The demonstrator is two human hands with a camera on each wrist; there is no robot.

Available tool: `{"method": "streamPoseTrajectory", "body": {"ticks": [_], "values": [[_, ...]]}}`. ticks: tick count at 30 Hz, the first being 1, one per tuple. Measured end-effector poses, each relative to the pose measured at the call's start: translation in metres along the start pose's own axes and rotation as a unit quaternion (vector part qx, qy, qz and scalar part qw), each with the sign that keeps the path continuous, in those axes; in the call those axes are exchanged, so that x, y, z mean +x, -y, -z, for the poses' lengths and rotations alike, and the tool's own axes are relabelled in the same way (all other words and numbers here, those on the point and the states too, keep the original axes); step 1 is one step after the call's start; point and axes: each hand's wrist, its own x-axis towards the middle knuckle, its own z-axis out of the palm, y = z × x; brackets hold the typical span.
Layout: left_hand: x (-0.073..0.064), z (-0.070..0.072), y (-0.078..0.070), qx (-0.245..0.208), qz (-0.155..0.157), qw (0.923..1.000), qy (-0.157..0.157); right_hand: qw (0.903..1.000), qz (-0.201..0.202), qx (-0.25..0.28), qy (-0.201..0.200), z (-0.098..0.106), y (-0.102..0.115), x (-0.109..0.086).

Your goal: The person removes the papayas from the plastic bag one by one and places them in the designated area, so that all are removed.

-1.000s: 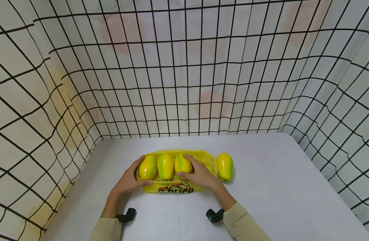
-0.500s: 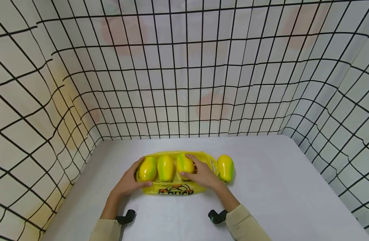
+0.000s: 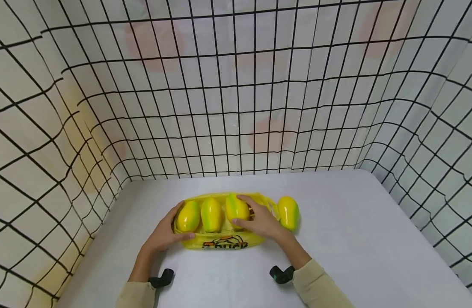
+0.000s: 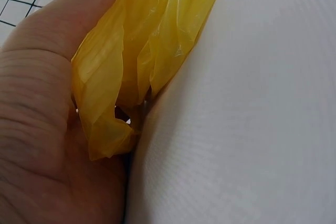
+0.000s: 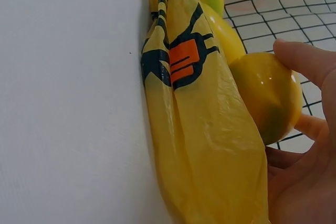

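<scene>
A yellow plastic bag [image 3: 193,242] with black and orange print lies opened lengthwise on the table. Inside its mouth sit a glossy yellow-green mango [image 3: 188,216] at the left and another mango [image 3: 211,214] in the middle. My left hand [image 3: 162,231] holds the bag's left end, thumb over the front edge; in the left wrist view, crumpled plastic [image 4: 157,35] lies against the palm. With thumb and fingers, my right hand [image 3: 262,220] grips a third mango [image 3: 237,207] at the bag's right part. The right wrist view has that mango [image 5: 268,95] standing above the bag's front edge.
One more mango [image 3: 288,213] lies on the white table [image 3: 359,239], just right of the bag. Black wire grid [image 3: 239,113] encloses the back and both sides. Black wrist devices [image 3: 162,278] sit on both forearms near the sleeves.
My right hand has shifted slightly right with the third mango, which has tilted and moved away from the middle one. The left hand stays in place on the bag.
</scene>
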Motion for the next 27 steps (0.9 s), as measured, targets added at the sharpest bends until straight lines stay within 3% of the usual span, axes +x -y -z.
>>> {"method": "streamPoseTrajectory", "body": {"ticks": [16, 27], "values": [[-0.003, -0.001, -0.001, -0.013, -0.016, 0.9998, 0.005, 0.9994, 0.012, 0.027, -0.019, 0.021, -0.004, -0.017], [-0.003, -0.001, 0.000, -0.008, -0.006, 0.9999, 0.002, 0.9976, 0.003, 0.067, -0.018, 0.041, -0.011, -0.023]]}}
